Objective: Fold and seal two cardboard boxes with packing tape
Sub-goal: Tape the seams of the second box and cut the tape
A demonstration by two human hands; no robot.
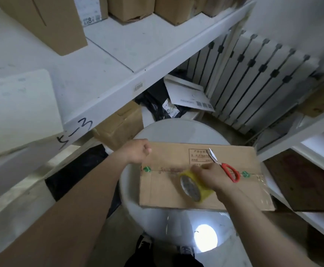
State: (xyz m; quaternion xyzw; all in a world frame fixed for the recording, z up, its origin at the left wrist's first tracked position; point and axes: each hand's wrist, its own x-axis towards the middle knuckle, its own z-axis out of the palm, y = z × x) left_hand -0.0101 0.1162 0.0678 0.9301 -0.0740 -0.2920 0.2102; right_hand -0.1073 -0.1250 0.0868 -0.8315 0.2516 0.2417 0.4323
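Observation:
A closed brown cardboard box point(165, 191) lies on a round white table point(176, 130), its top flaps meeting in a seam with green marks at both ends. My right hand point(213, 178) grips a yellow roll of packing tape point(194, 186) and red-handled scissors point(228, 168) over the middle of the seam. Clear tape shines along the seam's right part. My left hand point(138, 151) is closed in a fist and rests on the box's far left corner, with nothing visible in it.
A white shelf point(118, 60) marked "5-3" carries several cardboard boxes at left. A white radiator point(253, 78) stands behind the table. More shelving point(311, 132) is at right. Boxes, black bags and an open white carton point(186, 93) lie on the floor.

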